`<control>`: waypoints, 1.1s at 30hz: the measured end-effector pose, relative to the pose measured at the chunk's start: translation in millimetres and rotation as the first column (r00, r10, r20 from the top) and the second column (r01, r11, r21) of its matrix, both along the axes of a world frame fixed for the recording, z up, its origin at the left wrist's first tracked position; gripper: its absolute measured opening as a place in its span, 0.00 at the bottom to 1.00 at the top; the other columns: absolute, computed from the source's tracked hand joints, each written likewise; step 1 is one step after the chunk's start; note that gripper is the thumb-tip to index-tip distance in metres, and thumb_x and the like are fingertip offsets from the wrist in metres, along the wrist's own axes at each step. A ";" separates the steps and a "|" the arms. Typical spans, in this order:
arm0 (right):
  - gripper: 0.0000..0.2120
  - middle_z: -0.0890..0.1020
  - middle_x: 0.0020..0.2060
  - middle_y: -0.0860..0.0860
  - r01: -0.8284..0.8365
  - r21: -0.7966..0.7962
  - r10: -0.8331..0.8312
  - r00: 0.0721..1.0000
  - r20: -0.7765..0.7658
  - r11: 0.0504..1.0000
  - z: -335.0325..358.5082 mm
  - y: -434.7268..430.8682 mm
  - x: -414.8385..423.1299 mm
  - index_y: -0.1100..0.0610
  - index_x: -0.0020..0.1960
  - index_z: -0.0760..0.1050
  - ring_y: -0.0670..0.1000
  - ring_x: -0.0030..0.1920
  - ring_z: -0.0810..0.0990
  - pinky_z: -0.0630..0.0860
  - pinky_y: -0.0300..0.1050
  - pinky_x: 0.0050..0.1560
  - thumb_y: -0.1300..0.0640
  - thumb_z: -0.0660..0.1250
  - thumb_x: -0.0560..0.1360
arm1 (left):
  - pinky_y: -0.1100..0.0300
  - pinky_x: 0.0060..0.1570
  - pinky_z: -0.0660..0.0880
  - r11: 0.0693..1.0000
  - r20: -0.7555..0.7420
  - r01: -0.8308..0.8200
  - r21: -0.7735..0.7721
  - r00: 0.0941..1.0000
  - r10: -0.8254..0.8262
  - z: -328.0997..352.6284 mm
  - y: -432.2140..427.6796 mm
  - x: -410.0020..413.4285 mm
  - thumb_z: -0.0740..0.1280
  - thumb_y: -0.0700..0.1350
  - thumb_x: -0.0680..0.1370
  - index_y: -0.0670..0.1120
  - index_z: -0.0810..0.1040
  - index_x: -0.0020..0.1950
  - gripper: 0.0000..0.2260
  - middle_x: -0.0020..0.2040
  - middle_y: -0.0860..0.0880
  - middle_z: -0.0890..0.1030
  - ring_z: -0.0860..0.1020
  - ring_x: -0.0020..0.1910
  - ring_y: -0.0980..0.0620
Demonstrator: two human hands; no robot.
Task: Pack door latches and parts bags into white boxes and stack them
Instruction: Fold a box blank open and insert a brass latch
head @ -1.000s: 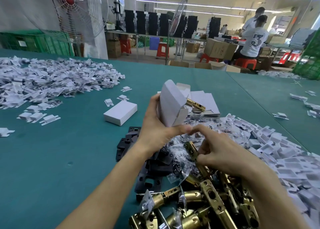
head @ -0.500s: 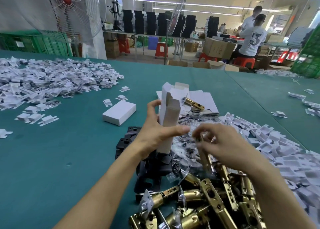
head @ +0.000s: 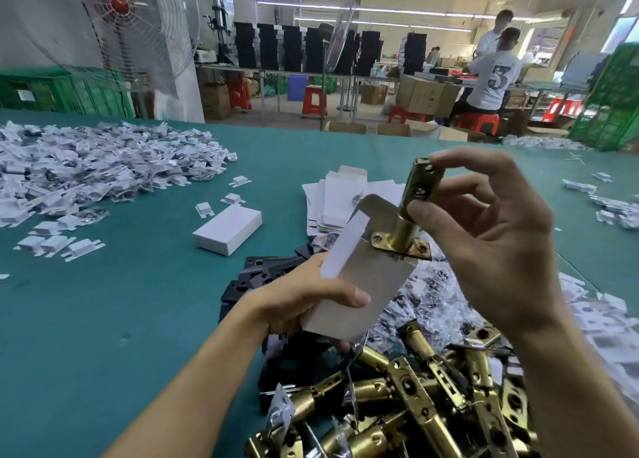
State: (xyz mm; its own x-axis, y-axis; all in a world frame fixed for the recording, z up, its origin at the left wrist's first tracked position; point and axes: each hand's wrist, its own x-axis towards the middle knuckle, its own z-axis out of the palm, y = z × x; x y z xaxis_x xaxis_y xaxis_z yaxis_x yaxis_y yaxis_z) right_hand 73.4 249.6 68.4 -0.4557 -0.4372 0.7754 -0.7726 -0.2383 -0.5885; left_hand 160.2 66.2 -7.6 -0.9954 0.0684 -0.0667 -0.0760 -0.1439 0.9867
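Observation:
My left hand grips an open white box, held upright with its top flaps spread. My right hand pinches a brass door latch by its upper end, faceplate downward, right at the box's open mouth. A pile of brass latches lies on the table below my hands. Clear parts bags are heaped behind that pile. A closed white box lies on the green table to the left.
Flat unfolded white boxes are stacked beyond my hands. Black plates lie under the held box. Heaps of small white folded pieces lie far left and at the right. Two people work at a far bench.
My right hand has picked a brass latch out of the pile and raised it to the box's open top. My left hand has tilted the box so its opening faces the latch.

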 end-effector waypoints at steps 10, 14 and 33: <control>0.18 0.83 0.44 0.43 0.183 -0.098 -0.187 0.982 -0.032 0.978 -0.9 -7.8 7.1 0.48 0.54 0.71 0.46 0.42 0.85 0.80 0.40 0.35 0.64 0.75 0.73 | 0.58 0.34 0.80 0.982 -0.081 -0.085 -0.167 0.994 0.072 7.6 3.7 2.6 0.73 0.47 0.57 0.47 0.76 0.53 0.25 0.40 0.52 0.82 0.82 0.39 0.53; 0.21 0.84 0.47 0.47 0.084 -0.128 -0.081 0.996 0.029 0.988 -1.0 -4.4 0.7 0.47 0.52 0.70 0.49 0.46 0.85 0.83 0.46 0.46 0.67 0.75 0.72 | 0.63 0.33 0.76 0.974 -0.130 -0.119 -0.192 0.987 0.095 11.0 4.6 2.9 0.71 0.49 0.56 0.47 0.77 0.50 0.23 0.37 0.57 0.80 0.78 0.38 0.58; 0.05 0.78 0.50 0.46 0.253 0.234 -0.211 0.959 -0.188 0.939 -6.6 0.5 -7.1 0.46 0.52 0.80 0.43 0.51 0.76 0.68 0.31 0.49 0.51 0.70 0.77 | 0.56 0.46 0.80 0.961 -0.306 -0.277 0.012 0.914 0.267 11.9 14.4 -2.3 0.75 0.49 0.66 0.45 0.80 0.59 0.22 0.50 0.45 0.85 0.83 0.49 0.47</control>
